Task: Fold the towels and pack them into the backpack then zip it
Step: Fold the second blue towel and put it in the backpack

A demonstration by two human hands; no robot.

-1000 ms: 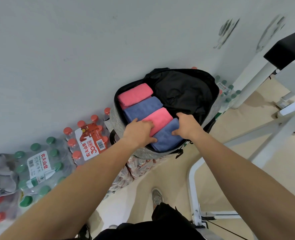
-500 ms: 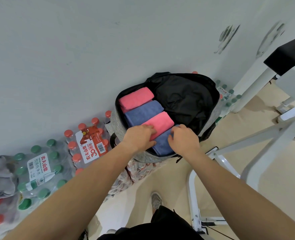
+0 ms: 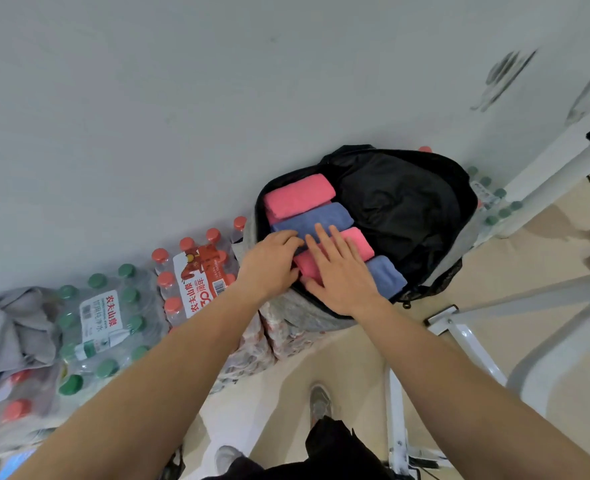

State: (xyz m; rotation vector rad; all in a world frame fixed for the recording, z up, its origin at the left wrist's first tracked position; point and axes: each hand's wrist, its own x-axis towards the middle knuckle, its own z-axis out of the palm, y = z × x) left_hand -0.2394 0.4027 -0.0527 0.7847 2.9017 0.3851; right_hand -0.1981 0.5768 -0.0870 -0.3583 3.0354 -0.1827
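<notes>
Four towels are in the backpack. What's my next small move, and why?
Probably lift both hands and swing the flap over to start zipping: four folded towels sit side by side in the backpack, the right hand lies flat on a pink towel, the left hand is at their edge, and the flap lies open.

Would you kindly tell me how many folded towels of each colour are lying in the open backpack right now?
Pink folded towels: 2
Blue folded towels: 2
Total in the grey backpack: 4
</notes>
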